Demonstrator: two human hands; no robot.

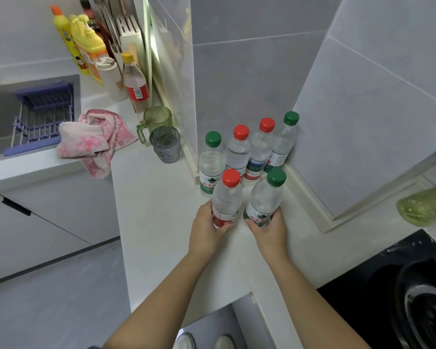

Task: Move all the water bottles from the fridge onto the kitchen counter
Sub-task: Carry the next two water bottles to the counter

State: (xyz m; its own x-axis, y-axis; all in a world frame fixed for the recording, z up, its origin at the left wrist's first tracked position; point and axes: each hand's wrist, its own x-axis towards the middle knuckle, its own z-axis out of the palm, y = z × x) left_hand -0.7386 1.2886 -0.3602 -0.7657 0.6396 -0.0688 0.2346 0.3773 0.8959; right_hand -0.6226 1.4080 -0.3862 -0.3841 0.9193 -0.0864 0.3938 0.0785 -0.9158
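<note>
While left hand (207, 230), right hand (269, 229) grip 2 bottles (227, 197) (264, 197), labels (223, 220) (257, 217) are half-covered.

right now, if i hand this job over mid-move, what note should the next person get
Left hand grips a red-capped bottle; right hand grips a green-capped bottle. Both bottles are upright, low at the counter.
Done: a row of four bottles stands in the counter's corner, just behind the held pair.
Left: set these two down and let go. The fridge is out of view, so whether more bottles wait there cannot be told.
</note>
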